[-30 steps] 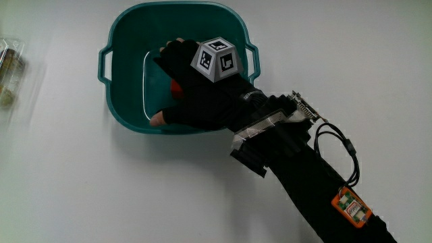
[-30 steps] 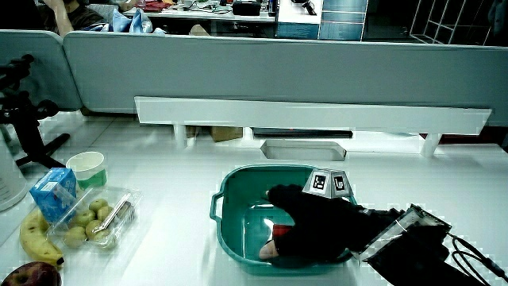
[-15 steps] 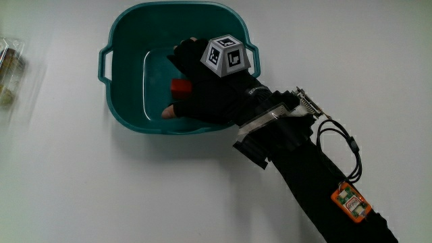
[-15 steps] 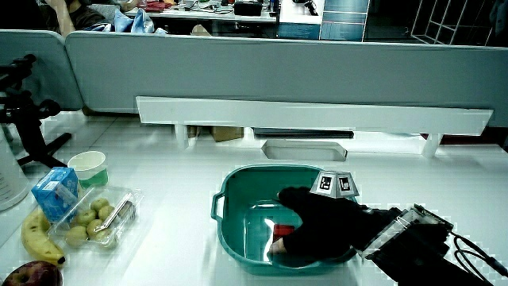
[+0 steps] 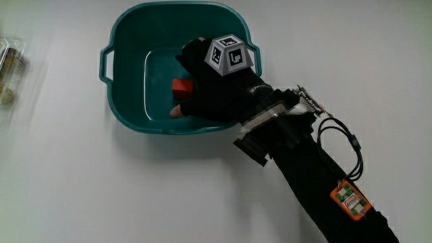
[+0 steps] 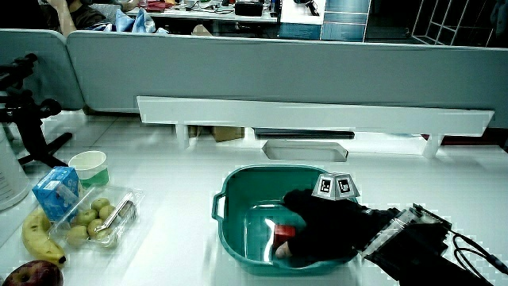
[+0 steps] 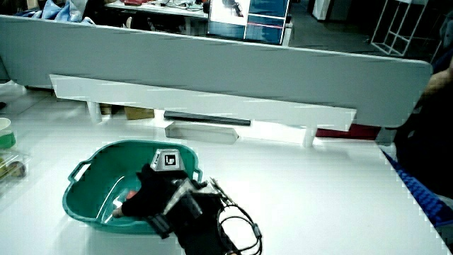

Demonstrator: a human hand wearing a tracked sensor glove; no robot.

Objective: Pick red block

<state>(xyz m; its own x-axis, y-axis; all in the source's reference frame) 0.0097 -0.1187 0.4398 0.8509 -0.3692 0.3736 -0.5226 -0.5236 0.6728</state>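
A small red block lies on the floor of a teal basin with two handles. The gloved hand reaches into the basin, and the patterned cube on its back faces up. The block sits in the gap between the thumb tip and the fingers, which curve loosely around it without closing. In a side view the block shows just beside the hand, inside the basin. In a side view the hand hides most of the inside of the basin.
Beside the basin stand a clear box of green fruit, a blue carton, a paper cup, a banana and an apple. A black stand is near the partition. The forearm carries a cable and an orange tag.
The hand has slid back toward the basin's rim where the forearm crosses it, uncovering the red block. The block has stayed where it was on the basin floor.
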